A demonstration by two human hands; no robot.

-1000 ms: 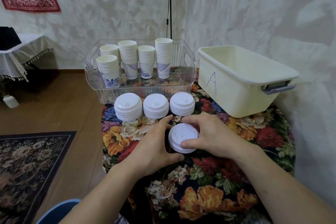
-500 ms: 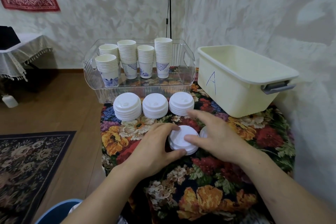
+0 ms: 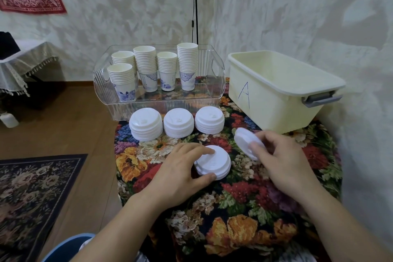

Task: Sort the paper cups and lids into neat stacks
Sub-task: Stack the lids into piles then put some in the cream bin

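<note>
A short stack of white lids [image 3: 214,162] lies on the floral tablecloth, and my left hand [image 3: 180,169] grips it between thumb and fingers. To its right my right hand [image 3: 278,155] holds a single white lid [image 3: 244,139] tilted and lifted off the cloth. Three taller lid stacks [image 3: 177,125] stand in a row behind. Several stacks of paper cups [image 3: 154,68] with blue patterns stand upright in a clear plastic tray [image 3: 214,83].
A cream plastic bin marked "A" [image 3: 276,93] sits at the back right, against the wall. The table's left edge drops to a wooden floor with a dark patterned rug [image 3: 32,187]. A cloth-covered side table [image 3: 23,59] stands far left.
My right hand has left the front stack and moved right, picking up a single lid and tilting it. My left hand stays on the stack.
</note>
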